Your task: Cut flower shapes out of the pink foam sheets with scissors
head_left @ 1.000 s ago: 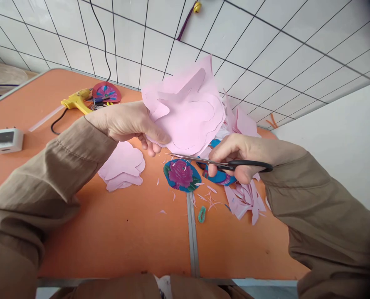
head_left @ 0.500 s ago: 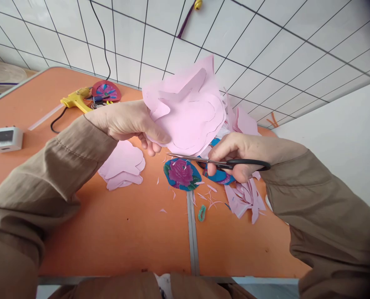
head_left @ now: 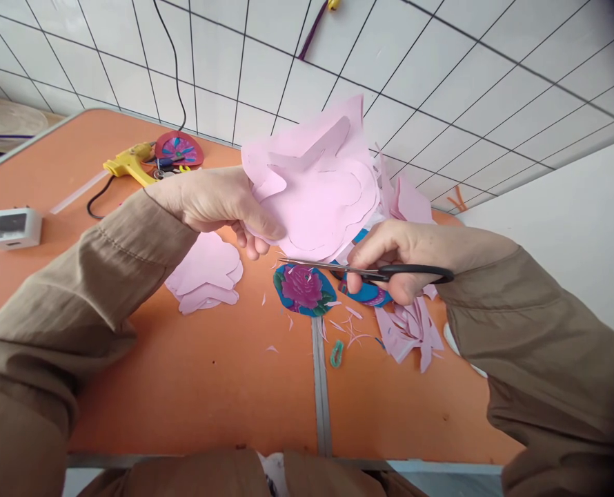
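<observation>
Between thumb and fingers, my left hand point(head_left: 229, 207) pinches the left edge of a pink sheet point(head_left: 320, 200) marked with drawn curved outlines and partly cut away. My right hand point(head_left: 397, 255) is closed on black-handled scissors point(head_left: 415, 270); their thin blades point left along the sheet's lower edge. Whether the blades touch the sheet, I cannot tell. Beneath the blades lies a blue piece with a magenta flower print point(head_left: 304, 290). Cut pink shapes point(head_left: 208, 273) are stacked below my left hand. Pink scraps point(head_left: 410, 331) lie in a heap below my right hand.
On the orange table point(head_left: 193, 393) are a yellow glue gun point(head_left: 131, 164), a white charger cube point(head_left: 14, 228), a green clip-like loop point(head_left: 337, 353) and a red-rimmed round patterned piece point(head_left: 179, 150). A tiled wall point(head_left: 214, 76) rises behind. A metal seam point(head_left: 321, 386) divides the tabletop.
The whole view has shifted slightly, so everything appears a little further right. Both hands keep their grips on the pink sheet and the scissors, with little visible movement.
</observation>
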The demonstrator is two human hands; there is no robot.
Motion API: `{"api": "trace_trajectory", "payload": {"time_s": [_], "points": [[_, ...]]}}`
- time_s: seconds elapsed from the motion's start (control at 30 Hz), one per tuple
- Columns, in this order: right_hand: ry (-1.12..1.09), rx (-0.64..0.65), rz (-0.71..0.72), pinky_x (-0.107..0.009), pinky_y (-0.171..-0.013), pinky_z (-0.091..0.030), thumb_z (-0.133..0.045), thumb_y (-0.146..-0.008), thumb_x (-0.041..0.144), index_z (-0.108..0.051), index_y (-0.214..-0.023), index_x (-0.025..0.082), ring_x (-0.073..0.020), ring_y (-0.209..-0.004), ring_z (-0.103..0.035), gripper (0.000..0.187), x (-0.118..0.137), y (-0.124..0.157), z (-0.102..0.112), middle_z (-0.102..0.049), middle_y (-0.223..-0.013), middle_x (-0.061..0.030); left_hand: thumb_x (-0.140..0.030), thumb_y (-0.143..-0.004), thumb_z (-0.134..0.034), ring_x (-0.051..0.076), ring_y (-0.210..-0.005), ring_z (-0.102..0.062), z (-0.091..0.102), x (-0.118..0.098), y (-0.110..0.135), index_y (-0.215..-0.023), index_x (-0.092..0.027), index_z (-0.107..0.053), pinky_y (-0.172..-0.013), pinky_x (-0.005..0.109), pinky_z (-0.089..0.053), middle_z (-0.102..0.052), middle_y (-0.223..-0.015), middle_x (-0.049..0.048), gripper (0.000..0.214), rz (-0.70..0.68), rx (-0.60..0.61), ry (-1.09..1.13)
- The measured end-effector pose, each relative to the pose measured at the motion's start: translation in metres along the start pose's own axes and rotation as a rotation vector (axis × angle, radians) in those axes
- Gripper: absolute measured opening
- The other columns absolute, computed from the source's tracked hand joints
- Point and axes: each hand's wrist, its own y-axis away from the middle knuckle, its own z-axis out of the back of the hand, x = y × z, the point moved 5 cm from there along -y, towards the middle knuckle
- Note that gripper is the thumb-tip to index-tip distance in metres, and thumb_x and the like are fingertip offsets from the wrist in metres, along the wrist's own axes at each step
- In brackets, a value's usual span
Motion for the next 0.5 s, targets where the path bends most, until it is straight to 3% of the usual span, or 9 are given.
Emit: {"api": "trace_trajectory", "payload": {"time_s": [0.23,0.5], "points": [[-0.026,-0.05,-0.02,-0.019,-0.037,-0.035,-0.082,-0.059,0.058,-0.071,-0.091,0.01,-0.0078,-0.046,-0.046,0.058,0.005,-0.0005,-0.0018,-0.057,-0.064,-0.0004,-0.014,-0.07,-0.075,0.014,-0.057,-0.063,-0.001,-0.0018,0.0014,-0.069,-0.009,-0.063,-0.063,0.028,-0.05,-0.063,-0.055,0.0001,0.013,-0.002,0.0,0.003],[-0.006,0.013,0.038,-0.019,-0.036,-0.036,-0.079,-0.067,0.053,-0.072,-0.09,0.018,-0.0088,-0.045,-0.046,0.043,0.0052,-0.0016,-0.0004,-0.057,-0.062,0.0016,-0.014,-0.067,-0.075,0.019,-0.065,-0.068,-0.0012,-0.0015,0.0015,-0.069,-0.009,-0.063,-0.069,0.032,-0.052,-0.061,-0.053,-0.0008,0.013,0.014,-0.017,-0.023]]}}
